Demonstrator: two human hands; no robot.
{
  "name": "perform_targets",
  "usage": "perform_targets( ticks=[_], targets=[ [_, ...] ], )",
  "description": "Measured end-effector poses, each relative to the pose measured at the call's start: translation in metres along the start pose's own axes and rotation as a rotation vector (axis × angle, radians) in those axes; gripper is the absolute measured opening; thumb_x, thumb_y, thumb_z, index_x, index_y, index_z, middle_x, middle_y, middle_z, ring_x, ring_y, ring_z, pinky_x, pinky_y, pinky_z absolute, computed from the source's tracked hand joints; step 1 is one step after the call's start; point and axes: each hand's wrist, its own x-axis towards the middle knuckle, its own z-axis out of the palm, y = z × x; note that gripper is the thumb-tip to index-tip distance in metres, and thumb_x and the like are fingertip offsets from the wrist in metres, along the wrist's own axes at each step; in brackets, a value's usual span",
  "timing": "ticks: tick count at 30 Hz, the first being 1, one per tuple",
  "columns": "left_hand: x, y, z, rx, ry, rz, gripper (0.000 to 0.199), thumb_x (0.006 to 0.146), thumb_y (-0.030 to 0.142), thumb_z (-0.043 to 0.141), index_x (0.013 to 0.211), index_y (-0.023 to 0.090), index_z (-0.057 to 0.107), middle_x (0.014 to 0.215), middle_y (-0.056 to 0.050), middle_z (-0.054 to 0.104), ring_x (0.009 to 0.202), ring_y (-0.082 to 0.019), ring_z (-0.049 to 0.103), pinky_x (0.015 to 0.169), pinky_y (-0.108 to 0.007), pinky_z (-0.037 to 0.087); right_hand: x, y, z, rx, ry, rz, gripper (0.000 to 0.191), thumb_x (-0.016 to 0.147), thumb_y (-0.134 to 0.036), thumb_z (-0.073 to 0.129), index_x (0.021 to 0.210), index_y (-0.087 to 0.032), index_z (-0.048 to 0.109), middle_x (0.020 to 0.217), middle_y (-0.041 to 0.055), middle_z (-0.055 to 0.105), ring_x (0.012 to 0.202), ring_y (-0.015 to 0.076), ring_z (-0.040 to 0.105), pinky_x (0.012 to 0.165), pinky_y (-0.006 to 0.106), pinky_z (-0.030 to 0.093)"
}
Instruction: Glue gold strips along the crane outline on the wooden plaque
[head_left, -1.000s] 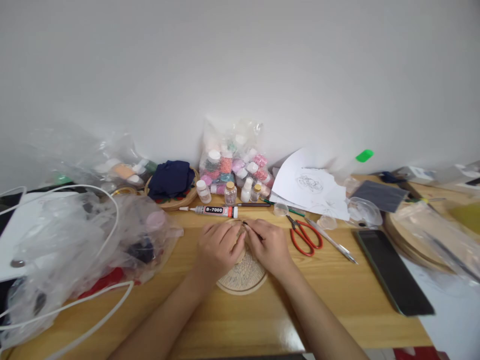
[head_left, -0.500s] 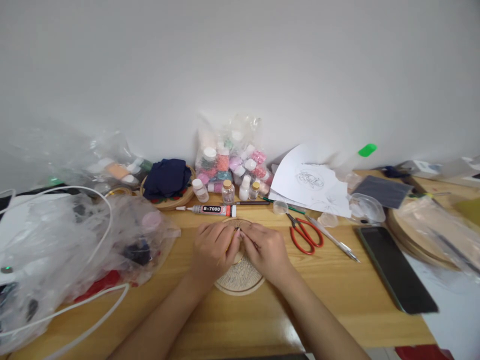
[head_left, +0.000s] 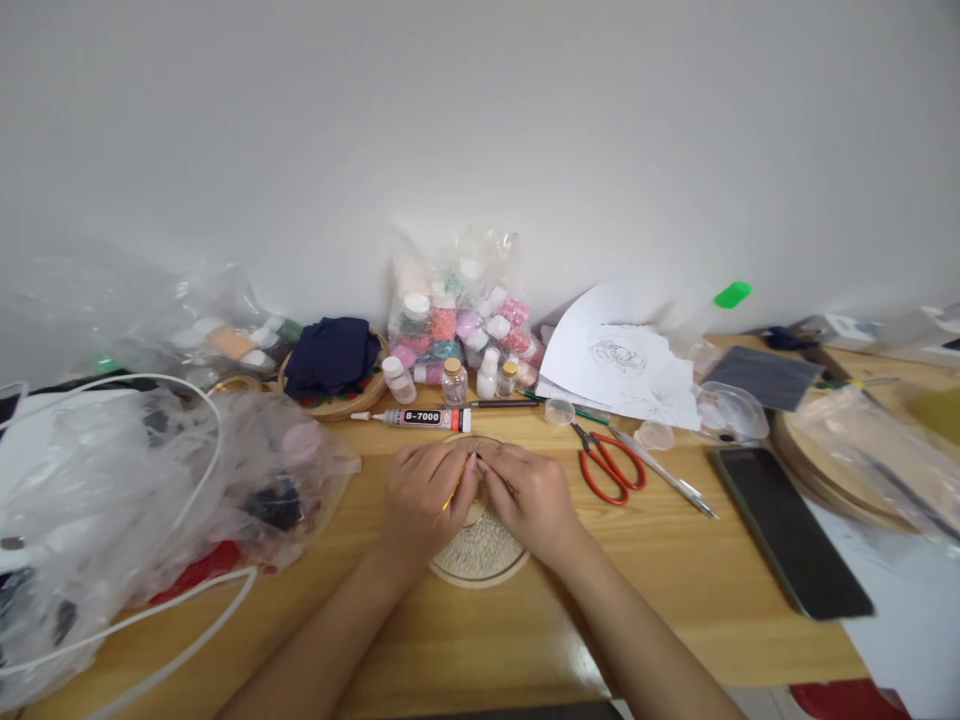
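Round disc (head_left: 480, 550): face looks rough, rim smooth. Tabletop (head_left: 675, 600): wood grain, glossy. Folded cloth (head_left: 332, 358): matt. Large bag (head_left: 142, 490): crinkled, shiny plastic.

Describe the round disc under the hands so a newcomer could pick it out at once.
On the wooden table, find where the left hand and right hand come together. The pale round disc shows beneath and between them. Unlike the wooden rounds at right, it bears a fine crackle-like line pattern.
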Motion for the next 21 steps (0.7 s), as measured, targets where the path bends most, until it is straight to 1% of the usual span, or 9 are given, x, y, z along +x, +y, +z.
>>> perform_targets(
  ticks=[3,8,12,16,21],
  targets=[
    [0.0003,-0.0001,-0.0001,0.008,0.001,0.000,0.018,0.087,0.014,0.049,0.071,0.018,0.056,0.061,-0.001,0.061,0.059,-0.015,0.056,0.060,-0.031,0.039,-0.0003,-0.0001,-0.0003,0.004,-0.013,0.015,0.027,0.090,-0.015,0.042,0.093,-0.015,0.068,0.085,0.0086,0.072,0.075,0.0172,0.066,0.066,0.025,0.050],
    [-0.0001,-0.0006,0.0003,0.005,-0.006,0.009,0.018,0.086,0.012,0.051,0.070,0.018,0.055,0.060,-0.001,0.058,0.059,-0.015,0.055,0.060,-0.031,0.039,-0.0009,0.0007,0.0001,-0.006,-0.025,0.020,0.027,0.090,-0.016,0.041,0.093,-0.017,0.068,0.083,0.0078,0.072,0.075,0.0165,0.065,0.066,0.025,0.049],
    [-0.0016,-0.0011,0.0011,0.009,-0.013,0.005,0.017,0.085,0.011,0.052,0.070,0.017,0.056,0.060,-0.001,0.059,0.059,-0.016,0.055,0.060,-0.032,0.038,-0.0002,0.0010,0.0004,-0.008,-0.008,0.009,0.026,0.090,-0.015,0.042,0.092,-0.016,0.069,0.082,0.0084,0.071,0.074,0.0168,0.065,0.065,0.024,0.049],
    [-0.0022,-0.0011,0.0017,-0.002,-0.008,0.009,0.016,0.085,0.010,0.052,0.071,0.016,0.056,0.061,-0.001,0.060,0.060,-0.016,0.055,0.062,-0.032,0.039,-0.0001,0.0014,0.0008,0.024,-0.003,0.007,0.027,0.090,-0.015,0.043,0.099,-0.015,0.068,0.090,0.0095,0.072,0.079,0.0176,0.066,0.070,0.026,0.051],
    [-0.0012,-0.0009,0.0017,0.001,-0.002,0.010,0.018,0.086,0.011,0.051,0.069,0.017,0.055,0.061,0.000,0.059,0.059,-0.015,0.055,0.061,-0.031,0.039,-0.0008,0.0014,0.0011,0.020,-0.005,0.004,0.029,0.091,-0.016,0.042,0.103,-0.016,0.068,0.085,0.0095,0.072,0.078,0.0176,0.066,0.068,0.026,0.051]
  ],
)
